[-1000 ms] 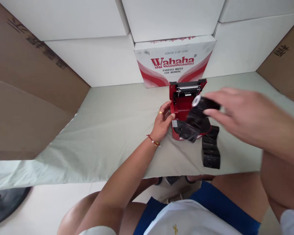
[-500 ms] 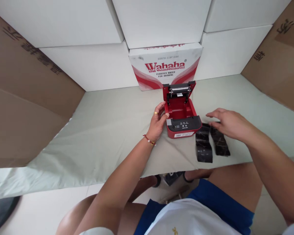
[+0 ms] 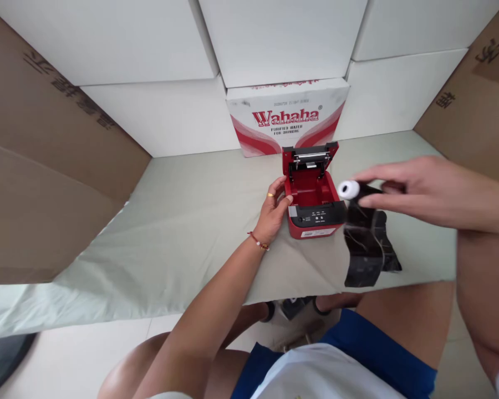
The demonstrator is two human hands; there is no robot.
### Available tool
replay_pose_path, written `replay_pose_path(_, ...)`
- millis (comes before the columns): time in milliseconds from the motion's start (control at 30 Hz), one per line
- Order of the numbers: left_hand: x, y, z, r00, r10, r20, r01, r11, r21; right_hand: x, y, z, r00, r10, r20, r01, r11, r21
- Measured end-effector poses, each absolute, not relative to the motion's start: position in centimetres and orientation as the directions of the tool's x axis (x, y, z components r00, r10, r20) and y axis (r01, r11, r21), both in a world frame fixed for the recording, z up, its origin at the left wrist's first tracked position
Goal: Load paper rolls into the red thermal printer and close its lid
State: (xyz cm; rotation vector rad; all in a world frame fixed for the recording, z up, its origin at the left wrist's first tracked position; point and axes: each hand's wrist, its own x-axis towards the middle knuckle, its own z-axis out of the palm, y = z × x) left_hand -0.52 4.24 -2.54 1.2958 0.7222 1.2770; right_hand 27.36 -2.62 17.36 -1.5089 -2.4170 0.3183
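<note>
A red and black label printer [image 3: 316,217] stands on the cloth-covered table with its lid [image 3: 310,155] raised and its red inside bare. My left hand [image 3: 273,213] is closed on the printer's left side, thumb over the rim and fingers outside. In my right hand [image 3: 424,188], thumb and fingers pinch a roll of black labels [image 3: 361,238], lifted just right of the printer. Its white core end faces left, and a loose strip hangs down. Partly behind that strip, a second black label roll [image 3: 386,246] lies on the table.
A Wahaha water carton [image 3: 289,119] stands right behind the printer, in front of stacked white boxes [image 3: 183,119]. Brown cardboard [image 3: 58,183] walls the left side, and more cardboard [image 3: 478,100] the right. The table's near edge [image 3: 216,305] runs above my legs.
My right hand has taken hold of the nearer black label roll and raised it off the table, its strip now hanging. My left hand stays on the printer. The view has shifted slightly.
</note>
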Motion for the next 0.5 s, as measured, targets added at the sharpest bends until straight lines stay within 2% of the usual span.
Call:
replay_pose_path(67, -0.5, 4.2, -2.5, 0.225, 0.939, 0.258, -0.263, -0.197, 0.945, 23.8, -1.2, 17.2, -0.435, 0.900, 0.026, 0.856, 0.422, -0.297)
replay_pose_path(200, -0.5, 4.1, -2.4, 0.224, 0.937, 0.267, -0.247, -0.211, 0.946, 17.7, 1.2, 15.1, -0.300, 0.942, -0.153, 0.954, 0.296, -0.045)
replay_pose_path(267, -0.5, 4.0, -2.4, 0.224, 0.938, 0.263, -0.243, -0.207, 0.948, 16.2, 2.0, 14.3, -0.243, 0.945, -0.218, 0.967, 0.253, 0.020)
replay_pose_path(500, -0.6, 3.8, -2.0, 0.207, 0.946, 0.250, -0.225, -0.203, 0.953, 15.3, 4.2, 13.2, -0.287, 0.938, -0.193, 0.956, 0.292, 0.000)
